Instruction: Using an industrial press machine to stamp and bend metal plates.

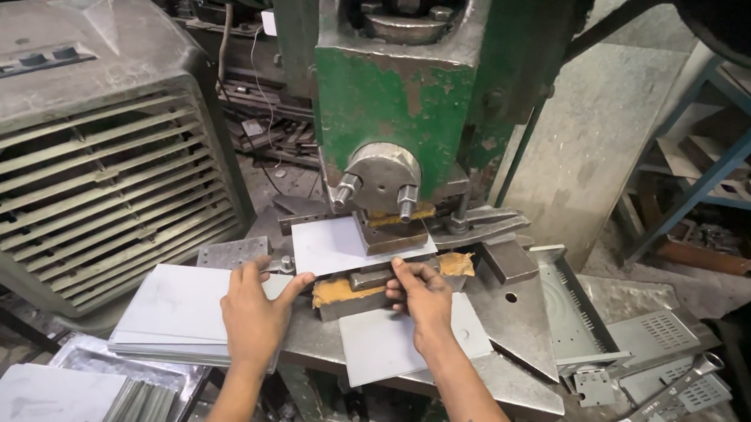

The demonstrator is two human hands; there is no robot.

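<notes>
Sitting under the ram of the green press (pixel 414 94), a pale metal sheet (pixel 332 244) is lying flat on the die block (pixel 364 288), its far edge tucked beneath the punch holder. As far as can be judged, this sheet is already fed into place and is waiting for its stroke, while a thick stack of sheets (pixel 177 312) is resting unworked to the left, so most of the pile looks left to do. Another flat sheet (pixel 387 342) is lying on the press table (pixel 503 385), in front of the die.

The right hand (pixel 422 299) is curling its fingers over the front edge of the die block, just below the fed sheet, thumb and fingertips pressing there; it is not closing around anything loose. The left hand (pixel 257 311) is lying spread and open, palm down, on the right corner of the stack, fingertips reaching toward the fed sheet's left edge, gripping nothing.

Farther out, a big grey fan housing (pixel 91 156) is standing at left, perforated brackets (pixel 639 349) and a spanner (pixel 662 407) are lying at right beside blue shelving (pixel 715 167).
</notes>
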